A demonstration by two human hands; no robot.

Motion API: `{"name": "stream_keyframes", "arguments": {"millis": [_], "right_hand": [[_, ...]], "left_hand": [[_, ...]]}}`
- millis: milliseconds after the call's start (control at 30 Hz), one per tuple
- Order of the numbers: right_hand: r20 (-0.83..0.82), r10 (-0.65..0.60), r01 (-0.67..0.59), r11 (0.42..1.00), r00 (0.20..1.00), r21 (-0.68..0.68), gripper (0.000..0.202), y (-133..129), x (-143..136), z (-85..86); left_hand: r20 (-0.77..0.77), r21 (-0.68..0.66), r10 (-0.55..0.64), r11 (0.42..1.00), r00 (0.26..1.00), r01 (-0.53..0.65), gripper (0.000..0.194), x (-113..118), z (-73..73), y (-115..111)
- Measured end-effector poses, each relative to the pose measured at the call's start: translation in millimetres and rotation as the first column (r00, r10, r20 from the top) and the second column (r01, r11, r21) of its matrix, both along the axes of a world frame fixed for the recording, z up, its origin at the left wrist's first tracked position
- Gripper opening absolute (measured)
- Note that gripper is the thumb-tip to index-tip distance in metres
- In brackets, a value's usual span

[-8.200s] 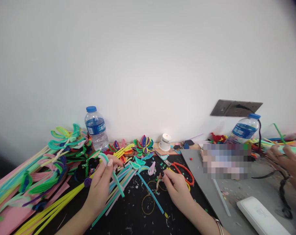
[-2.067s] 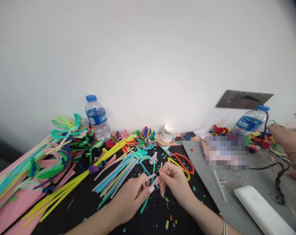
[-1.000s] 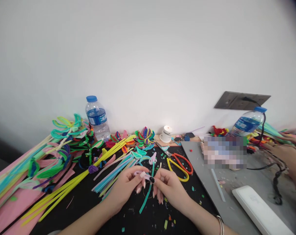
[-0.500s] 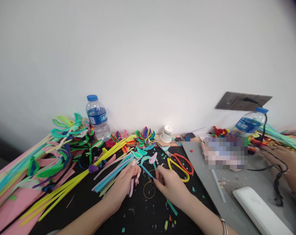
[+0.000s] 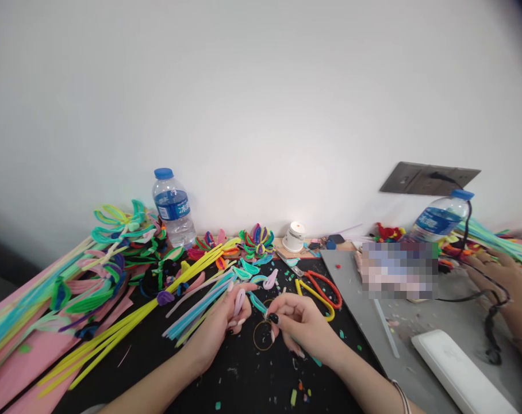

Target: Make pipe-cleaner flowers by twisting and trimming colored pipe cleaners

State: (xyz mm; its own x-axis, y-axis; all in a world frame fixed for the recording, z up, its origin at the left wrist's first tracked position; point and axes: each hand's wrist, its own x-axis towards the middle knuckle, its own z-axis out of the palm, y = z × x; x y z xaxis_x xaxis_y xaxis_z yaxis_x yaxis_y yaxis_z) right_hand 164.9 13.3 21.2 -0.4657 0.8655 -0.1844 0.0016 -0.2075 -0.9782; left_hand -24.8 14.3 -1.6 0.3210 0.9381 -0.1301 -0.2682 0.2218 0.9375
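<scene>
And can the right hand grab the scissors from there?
Probably yes: the scissors lie just beyond the right hand, with nothing seen between them, though it seems to be pinching a teal strip.

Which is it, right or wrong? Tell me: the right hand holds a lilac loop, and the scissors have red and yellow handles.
Wrong: in the head view, the left hand holds the lilac loop, not the right hand. The scissors do have red and yellow handles.
</scene>
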Motion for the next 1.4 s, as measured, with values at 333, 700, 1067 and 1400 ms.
{"name": "stream_keyframes", "arguments": {"millis": [333,700,1067,1400], "right_hand": [[-0.041,0.073,-0.073,0.997,0.997,0.005,0.021,-3,-1,-1.1],[-0.010,0.027,-0.027,1.000,1.000,-0.006,0.027,-6,-6,-5.2],[0.049,-0.076,0.076,0.997,0.996,0.014,0.018,-4,-7,-2.8],[-0.192,-0.194,0.182,0.980,0.962,-0.076,0.025,0,-2,-1.6]], "left_hand": [[-0.197,0.002,-0.070,0.997,0.978,0.071,0.061,1,3.6,-9],[-0.467,0.297,0.092,0.953,0.879,0.057,0.037,5,17.1,-12],[-0.542,0.259,-0.047,0.941,0.839,0.220,0.042,6,15.0,-13],[-0.545,0.249,-0.035,0.947,0.838,0.201,0.039,3,14.8,-14]]}}
